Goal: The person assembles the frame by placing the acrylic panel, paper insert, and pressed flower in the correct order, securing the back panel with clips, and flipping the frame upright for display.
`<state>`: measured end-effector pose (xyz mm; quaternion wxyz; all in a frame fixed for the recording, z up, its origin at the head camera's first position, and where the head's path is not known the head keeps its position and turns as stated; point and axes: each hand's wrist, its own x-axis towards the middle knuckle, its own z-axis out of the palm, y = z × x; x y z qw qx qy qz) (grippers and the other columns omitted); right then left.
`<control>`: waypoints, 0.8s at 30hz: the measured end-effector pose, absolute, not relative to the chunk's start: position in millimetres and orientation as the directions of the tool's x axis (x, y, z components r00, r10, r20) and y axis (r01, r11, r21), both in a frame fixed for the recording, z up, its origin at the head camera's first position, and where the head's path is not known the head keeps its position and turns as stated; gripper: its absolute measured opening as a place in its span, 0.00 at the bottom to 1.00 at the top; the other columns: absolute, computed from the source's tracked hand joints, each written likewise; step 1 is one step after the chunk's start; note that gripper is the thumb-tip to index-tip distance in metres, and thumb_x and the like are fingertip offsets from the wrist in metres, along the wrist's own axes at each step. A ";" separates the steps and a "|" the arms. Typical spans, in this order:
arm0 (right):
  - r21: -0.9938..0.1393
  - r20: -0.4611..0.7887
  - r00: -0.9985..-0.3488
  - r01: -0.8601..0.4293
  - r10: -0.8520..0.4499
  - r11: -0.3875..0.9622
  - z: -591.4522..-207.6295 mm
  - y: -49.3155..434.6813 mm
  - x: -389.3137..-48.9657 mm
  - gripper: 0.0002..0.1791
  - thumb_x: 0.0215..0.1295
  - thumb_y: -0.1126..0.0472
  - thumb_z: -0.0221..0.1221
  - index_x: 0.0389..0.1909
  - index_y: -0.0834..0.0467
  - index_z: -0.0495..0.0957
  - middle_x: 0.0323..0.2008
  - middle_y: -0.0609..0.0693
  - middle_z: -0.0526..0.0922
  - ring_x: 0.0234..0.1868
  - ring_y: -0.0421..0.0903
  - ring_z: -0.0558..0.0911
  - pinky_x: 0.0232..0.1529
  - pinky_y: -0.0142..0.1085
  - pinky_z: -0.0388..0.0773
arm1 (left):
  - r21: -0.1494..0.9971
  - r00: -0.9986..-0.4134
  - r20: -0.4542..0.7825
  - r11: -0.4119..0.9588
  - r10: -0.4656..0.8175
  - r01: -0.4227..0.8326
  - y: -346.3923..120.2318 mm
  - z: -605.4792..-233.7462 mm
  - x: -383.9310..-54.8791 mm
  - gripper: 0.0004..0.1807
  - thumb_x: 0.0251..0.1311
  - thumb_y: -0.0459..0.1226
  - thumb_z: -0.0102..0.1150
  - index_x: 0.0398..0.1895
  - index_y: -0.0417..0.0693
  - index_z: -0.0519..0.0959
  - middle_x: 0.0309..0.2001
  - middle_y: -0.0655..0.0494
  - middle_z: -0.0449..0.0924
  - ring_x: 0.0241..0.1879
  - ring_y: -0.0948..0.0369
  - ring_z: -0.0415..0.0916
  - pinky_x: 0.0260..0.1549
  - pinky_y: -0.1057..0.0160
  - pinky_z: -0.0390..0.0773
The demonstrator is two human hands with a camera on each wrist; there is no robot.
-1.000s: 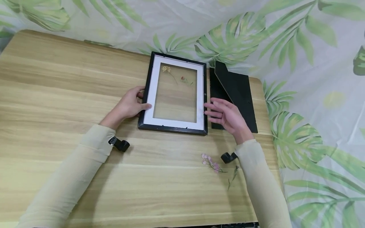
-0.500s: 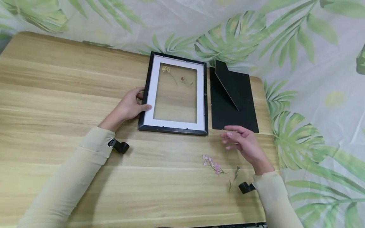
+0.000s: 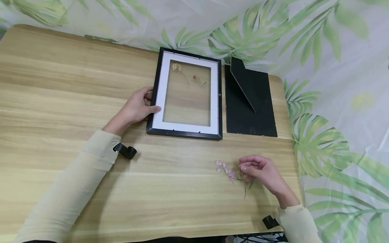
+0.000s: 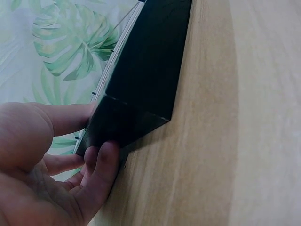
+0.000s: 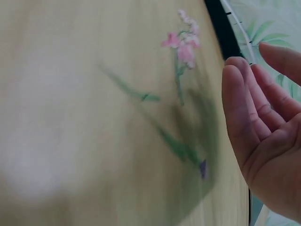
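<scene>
In the head view my left hand (image 3: 136,107) grips the left edge of a black picture frame (image 3: 184,133), its thumb on the white mat (image 3: 214,98). Inside the frame's window lie a dried yellow flower (image 3: 177,67) and a small red flower (image 3: 196,78). My right hand (image 3: 264,172) hovers with relaxed fingers above the table, beside a pink flower sprig (image 3: 226,170). The right wrist view shows nothing between its fingers. Below that hand lies a green stem with a purple tip (image 5: 181,147), partly covered by the hand in the head view.
A black backing board (image 3: 252,98) with a raised stand leg (image 3: 243,82) lies right of the frame. The wooden table (image 3: 76,91) backs onto a leaf-patterned cloth (image 3: 328,101). Cables (image 3: 258,238) show beyond the front edge.
My right hand has left the frame's right side and moved toward me to the loose flowers. The left hand stays on the frame, which has not been moved on the table.
</scene>
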<state>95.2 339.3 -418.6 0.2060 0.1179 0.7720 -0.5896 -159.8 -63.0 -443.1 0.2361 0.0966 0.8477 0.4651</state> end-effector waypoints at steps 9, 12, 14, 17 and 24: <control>-0.806 -0.409 -0.910 0.325 -0.069 0.494 -421.6 340.8 112.1 0.13 0.62 0.66 0.69 0.47 0.63 0.83 0.38 0.55 0.86 0.34 0.51 0.84 0.30 0.40 0.84 | 0.830 -0.867 -0.314 0.555 0.388 -0.052 -60.2 -444.5 -161.2 0.46 0.65 0.32 0.65 0.80 0.46 0.50 0.59 0.39 0.67 0.43 0.49 0.73 0.27 0.57 0.83; -0.786 -0.384 -0.921 0.287 -0.069 0.547 -424.3 340.7 115.2 0.12 0.61 0.64 0.70 0.46 0.60 0.84 0.38 0.51 0.85 0.35 0.47 0.82 0.31 0.35 0.82 | 0.828 -0.868 -0.312 0.559 0.386 -0.049 -60.2 -443.8 -161.4 0.46 0.65 0.32 0.65 0.81 0.46 0.49 0.60 0.39 0.67 0.45 0.49 0.72 0.27 0.57 0.83; -0.778 -0.367 -0.928 0.266 -0.067 0.569 -426.5 340.6 116.8 0.12 0.60 0.64 0.71 0.45 0.59 0.84 0.39 0.50 0.85 0.36 0.46 0.82 0.33 0.34 0.81 | 0.827 -0.869 -0.311 0.560 0.385 -0.048 -60.1 -444.3 -161.9 0.47 0.65 0.32 0.66 0.81 0.46 0.49 0.60 0.39 0.67 0.45 0.49 0.72 0.27 0.57 0.83; -0.765 -0.322 -0.944 0.216 -0.071 0.607 -430.1 340.4 119.4 0.11 0.59 0.65 0.71 0.43 0.58 0.85 0.39 0.48 0.85 0.36 0.44 0.82 0.35 0.34 0.81 | 0.828 -0.869 -0.311 0.558 0.384 -0.049 -59.8 -444.3 -161.9 0.46 0.64 0.32 0.66 0.80 0.45 0.49 0.59 0.39 0.67 0.45 0.49 0.72 0.27 0.57 0.83; -0.704 -0.197 -0.970 0.041 -0.140 0.709 -436.8 339.1 121.3 0.12 0.54 0.72 0.72 0.38 0.56 0.85 0.35 0.44 0.83 0.33 0.40 0.80 0.33 0.33 0.81 | 0.832 -0.872 -0.305 0.553 0.383 -0.048 -60.5 -444.3 -160.2 0.45 0.64 0.32 0.66 0.80 0.45 0.51 0.58 0.39 0.68 0.43 0.49 0.73 0.26 0.57 0.83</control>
